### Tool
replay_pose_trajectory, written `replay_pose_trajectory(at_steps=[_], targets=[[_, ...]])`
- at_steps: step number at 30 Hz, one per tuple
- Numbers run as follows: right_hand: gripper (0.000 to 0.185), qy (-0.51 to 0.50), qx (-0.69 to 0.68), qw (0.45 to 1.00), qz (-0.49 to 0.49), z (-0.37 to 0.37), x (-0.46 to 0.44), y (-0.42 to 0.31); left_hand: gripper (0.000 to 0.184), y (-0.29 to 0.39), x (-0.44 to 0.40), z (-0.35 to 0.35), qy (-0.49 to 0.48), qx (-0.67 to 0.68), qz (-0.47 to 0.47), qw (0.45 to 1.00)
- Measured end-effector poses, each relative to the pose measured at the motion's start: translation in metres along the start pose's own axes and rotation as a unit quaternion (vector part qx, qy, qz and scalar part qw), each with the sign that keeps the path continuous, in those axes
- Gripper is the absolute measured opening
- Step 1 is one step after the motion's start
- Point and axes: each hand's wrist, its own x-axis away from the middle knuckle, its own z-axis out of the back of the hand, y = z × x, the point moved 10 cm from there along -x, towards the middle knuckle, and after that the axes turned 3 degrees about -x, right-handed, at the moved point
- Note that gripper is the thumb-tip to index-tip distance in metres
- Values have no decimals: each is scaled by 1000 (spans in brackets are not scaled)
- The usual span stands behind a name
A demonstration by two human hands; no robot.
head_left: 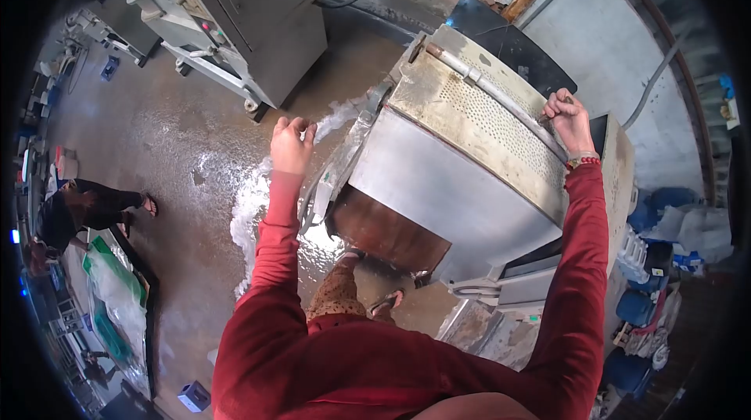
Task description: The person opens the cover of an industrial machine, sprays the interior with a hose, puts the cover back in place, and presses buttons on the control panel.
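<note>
In front of me stands a large metal machine (454, 174) with a smooth grey front and a perforated, stained top panel (477, 111). A pale pipe (501, 97) runs along that panel. My right hand (566, 116), fingers curled closed, is raised by the pipe's right end; whatever is in its grip is hidden. Off the machine's left side, my left hand (292, 146) is held up over the wet floor with fingers drawn together. I cannot make out anything in it. A hose (310, 205) hangs along the machine's left edge, near that hand.
White foam (249, 213) lies on the wet floor (184, 154). A grey cabinet machine (262, 13) stands at the back left. At far left a person (86, 205) is beside a cart with plastic-wrapped goods (117, 295). Blue containers (635, 309) line the right side.
</note>
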Motion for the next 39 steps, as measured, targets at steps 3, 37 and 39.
replay_pose_trajectory(at_steps=[3, 37, 39], targets=[[13, 53, -49, 996, -47, 17, -22, 14, 12, -4, 3, -4, -27, 40, 35, 998], [20, 291, 29, 951, 102, 17, -7, 17, 32, 121, -17, -84, -105, 103, -65, 987], [25, 259, -38, 956, 134, 13, -7, 20, 47, 120, -19, -92, -94, 107, -106, 984]])
